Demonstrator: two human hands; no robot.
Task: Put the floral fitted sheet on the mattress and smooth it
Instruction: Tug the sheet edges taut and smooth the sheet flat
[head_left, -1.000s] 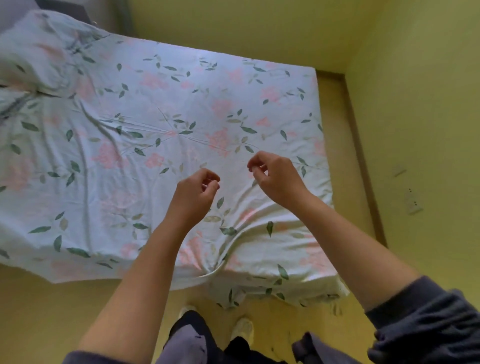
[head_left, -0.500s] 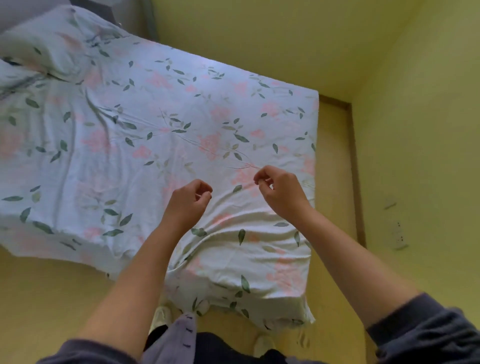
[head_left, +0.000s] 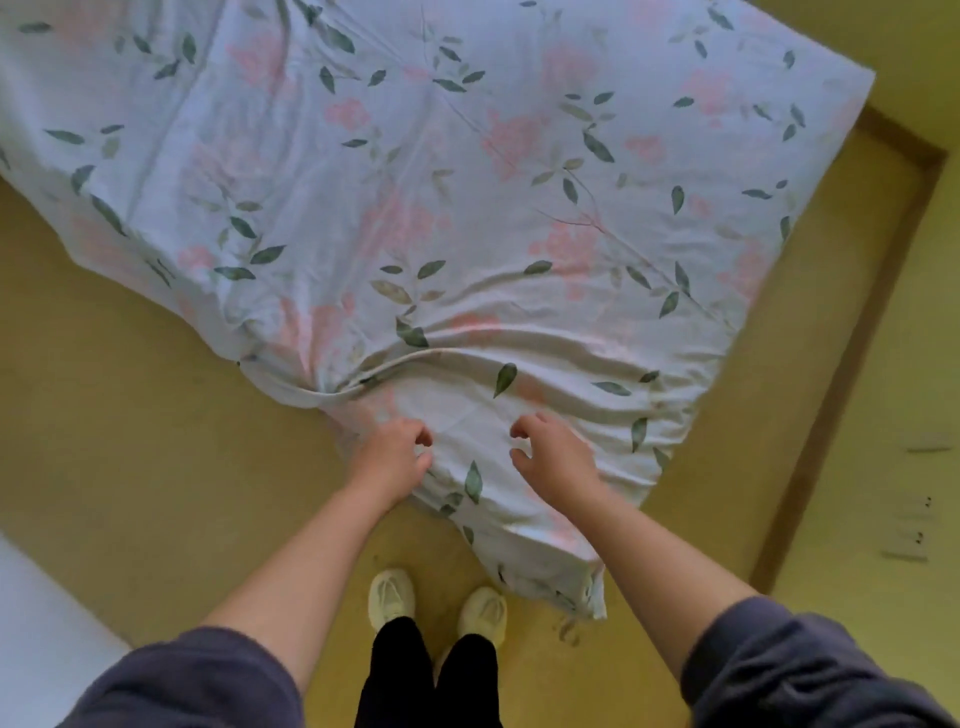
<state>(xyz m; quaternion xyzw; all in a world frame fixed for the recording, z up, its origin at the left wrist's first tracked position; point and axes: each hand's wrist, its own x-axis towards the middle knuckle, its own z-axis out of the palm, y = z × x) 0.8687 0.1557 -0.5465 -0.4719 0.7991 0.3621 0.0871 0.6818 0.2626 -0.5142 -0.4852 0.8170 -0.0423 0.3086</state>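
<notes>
Now left hand (head_left: 393, 460) curled, right hand (head_left: 557, 457) half-open, on sheet (head_left: 467, 208) (rumpled).

1 head-worn camera looks steeply down, near the floral fitted sheet (head_left: 467, 208).

I see a yellowish floor (head_left: 130, 415) carrying a low bed that sits straight on it. The floral fitted sheet (head_left: 467, 182) covers the whole top, so the mattress itself is hidden from me. The sheet is rumpled near the corner closest to me, with a thick fold across it, and its loose hem reaches the floor. A pair of pale shoes (head_left: 392, 597) stands on the floor beside that corner. A white surface (head_left: 31, 649) is at the lower left.
</notes>
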